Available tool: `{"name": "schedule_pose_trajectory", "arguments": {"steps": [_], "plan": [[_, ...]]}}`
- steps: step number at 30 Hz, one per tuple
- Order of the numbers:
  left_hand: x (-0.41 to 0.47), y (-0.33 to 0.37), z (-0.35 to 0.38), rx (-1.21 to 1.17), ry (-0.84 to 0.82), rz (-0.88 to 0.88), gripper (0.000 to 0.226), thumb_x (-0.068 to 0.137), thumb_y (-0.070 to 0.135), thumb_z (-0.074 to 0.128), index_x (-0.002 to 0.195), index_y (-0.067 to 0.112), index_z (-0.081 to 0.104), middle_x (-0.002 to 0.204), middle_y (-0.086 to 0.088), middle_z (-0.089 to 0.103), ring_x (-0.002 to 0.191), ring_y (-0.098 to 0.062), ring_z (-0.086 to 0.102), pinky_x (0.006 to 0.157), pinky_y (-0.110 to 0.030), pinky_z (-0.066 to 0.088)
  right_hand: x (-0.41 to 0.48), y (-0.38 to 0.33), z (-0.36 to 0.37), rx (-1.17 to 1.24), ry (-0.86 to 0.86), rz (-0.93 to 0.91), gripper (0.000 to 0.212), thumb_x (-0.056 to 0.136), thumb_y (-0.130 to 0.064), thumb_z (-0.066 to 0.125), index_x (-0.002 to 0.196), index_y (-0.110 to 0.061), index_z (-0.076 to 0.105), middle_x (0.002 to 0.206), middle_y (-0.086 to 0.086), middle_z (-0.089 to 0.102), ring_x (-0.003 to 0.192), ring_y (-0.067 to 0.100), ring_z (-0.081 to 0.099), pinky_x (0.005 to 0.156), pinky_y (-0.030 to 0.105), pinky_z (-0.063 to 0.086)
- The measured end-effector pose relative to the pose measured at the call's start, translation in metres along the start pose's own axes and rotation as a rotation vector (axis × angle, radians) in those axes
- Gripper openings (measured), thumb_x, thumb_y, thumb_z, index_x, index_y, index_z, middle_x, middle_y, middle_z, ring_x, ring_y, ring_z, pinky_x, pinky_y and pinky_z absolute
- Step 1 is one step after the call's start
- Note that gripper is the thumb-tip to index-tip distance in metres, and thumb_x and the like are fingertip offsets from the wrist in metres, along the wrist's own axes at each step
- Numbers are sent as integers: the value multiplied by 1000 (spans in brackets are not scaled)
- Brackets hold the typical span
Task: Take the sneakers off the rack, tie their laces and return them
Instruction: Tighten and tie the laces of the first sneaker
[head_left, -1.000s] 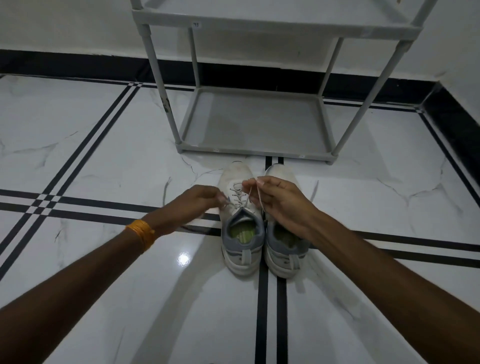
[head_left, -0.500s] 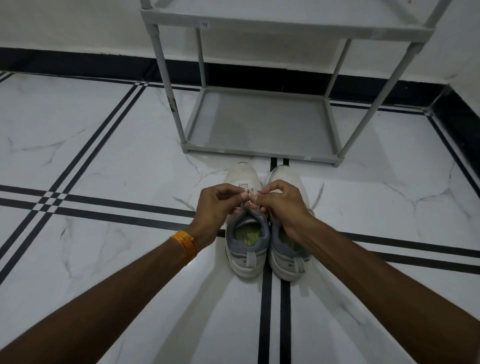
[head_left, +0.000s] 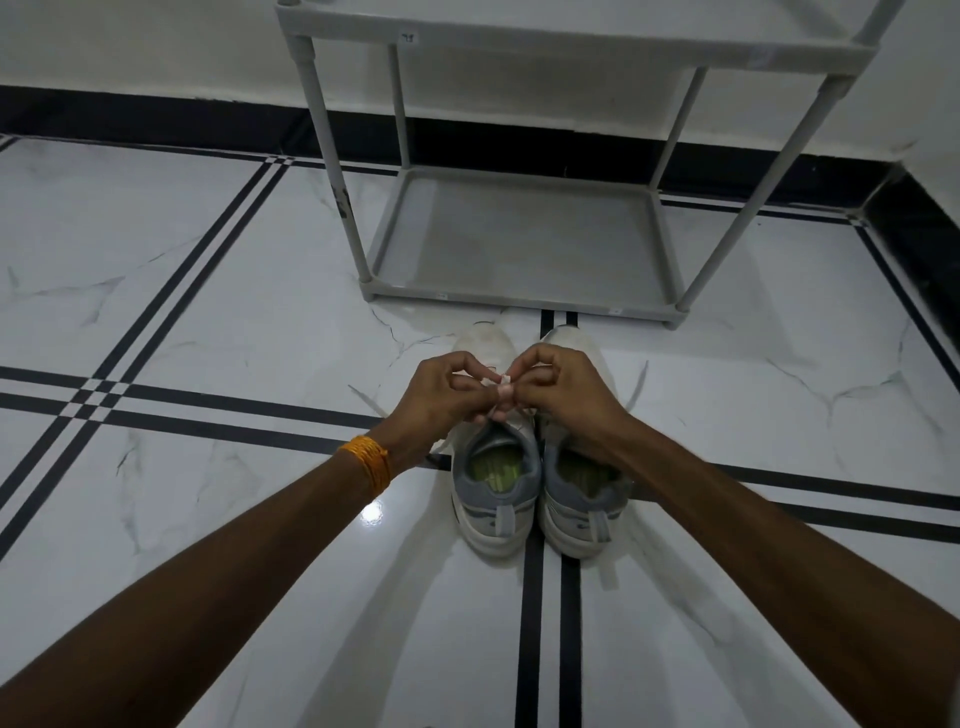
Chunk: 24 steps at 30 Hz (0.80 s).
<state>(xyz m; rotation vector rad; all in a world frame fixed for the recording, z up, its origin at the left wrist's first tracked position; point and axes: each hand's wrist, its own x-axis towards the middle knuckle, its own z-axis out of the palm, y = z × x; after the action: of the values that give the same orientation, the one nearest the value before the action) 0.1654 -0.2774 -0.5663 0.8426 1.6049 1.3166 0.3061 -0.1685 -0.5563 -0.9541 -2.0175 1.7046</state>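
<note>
Where hands (head_left: 511, 395) meet, thin flat lace (head_left: 496, 382) bunches above mesh sneaker (head_left: 496, 467).

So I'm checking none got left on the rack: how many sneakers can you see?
2. The left sneaker and the right sneaker stand side by side on the floor in front of the rack, heels toward the camera. The visible shelves hold none.

Both forearms are bare, with no sleeves in view. An orange thread band (head_left: 370, 464), wound in several strands, circles the wrist just behind the left hand (head_left: 441, 397). The right hand (head_left: 563, 397) and its wrist carry nothing.
</note>
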Motion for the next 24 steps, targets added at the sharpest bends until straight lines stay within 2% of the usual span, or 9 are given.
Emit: {"name": "schedule_pose_trajectory", "arguments": {"steps": [4,8,11,13,15,18,21,24], "plan": [[3,-4,3,-53,76,-41,27,84,16,73,96,-6,61,81,-22,73,65,-20,69,62,-27,56,-7,2,1,-23,-11,-90,24,83,-1,70,103,-5,59,87,12,76,83,19,75,79,31,60],[5,-9,6,87,138,5,22,84,24,74,92,4,68,78,-15,75,66,-21,72,67,-29,56,-13,7,9,-323,66,-230,24,84,-9,70,106,-18,65,91,2,75,85,7,70,79,25,59],[5,-11,5,256,145,103,21,82,27,76,90,9,70,81,-9,76,74,-20,74,70,-29,59,-15,8,15,-477,116,-318,15,93,-12,57,104,-13,68,91,3,73,82,11,67,78,28,57],[4,-11,3,360,122,175,21,80,29,77,89,12,69,85,-5,75,79,-18,73,77,-33,61,-14,8,17,-572,111,-353,18,96,-15,51,99,-9,68,90,7,70,81,17,62,76,35,53],[2,-11,3,415,107,202,20,80,27,77,88,12,67,86,-5,73,82,-19,72,80,-36,61,-15,7,20,-656,79,-337,20,96,-15,49,98,-7,66,92,10,66,83,21,59,76,36,49],[1,-15,5,356,115,150,21,82,27,76,88,12,63,90,-8,73,87,-23,71,82,-42,60,-19,4,22,-557,51,-252,18,95,-15,49,101,-9,66,93,6,68,83,17,61,71,29,49],[2,-16,6,218,141,53,21,85,27,72,89,11,60,95,-13,72,92,-28,70,86,-47,59,-20,0,19,-396,3,-169,20,89,-17,61,108,-15,66,97,-2,70,86,6,63,72,18,50],[3,-8,7,150,128,3,16,88,20,69,91,8,58,97,-19,70,91,-28,70,81,-34,60,-17,1,20,-398,51,-170,19,84,-15,69,102,-17,65,91,-3,71,81,4,65,69,19,53]]}}
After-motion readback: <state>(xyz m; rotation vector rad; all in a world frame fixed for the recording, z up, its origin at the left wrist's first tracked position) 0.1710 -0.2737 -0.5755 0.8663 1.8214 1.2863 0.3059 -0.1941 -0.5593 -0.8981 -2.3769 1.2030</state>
